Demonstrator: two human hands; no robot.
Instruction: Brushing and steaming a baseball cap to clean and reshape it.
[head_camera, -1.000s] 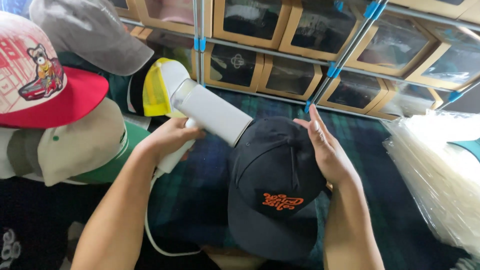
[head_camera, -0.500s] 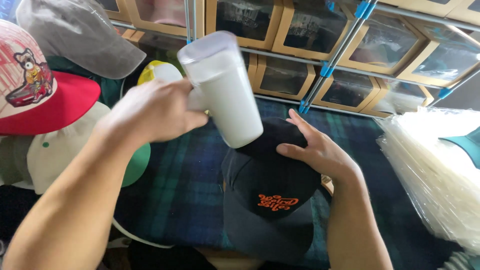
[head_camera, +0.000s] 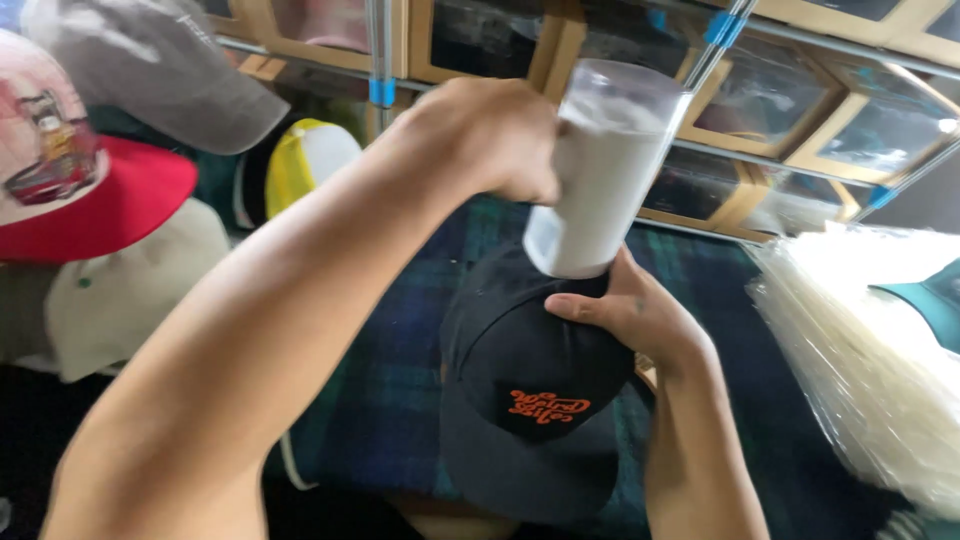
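A black cap with an orange embroidered patch lies on the dark plaid cloth, brim toward me. My right hand grips the cap's crown from the right side. My left hand holds a white handheld steamer by its handle, raised above the cap. The steamer's lower end points down at the top of the crown, just beside my right thumb.
Several caps are piled at the left: a red-brimmed one, a grey one, a yellow and white one. Cardboard window boxes on a metal rack fill the back. A stack of clear plastic bags lies at the right.
My left hand lifted the steamer from low on the left and swung it up and to the right, over the cap's crown. My right hand closed down on the crown.
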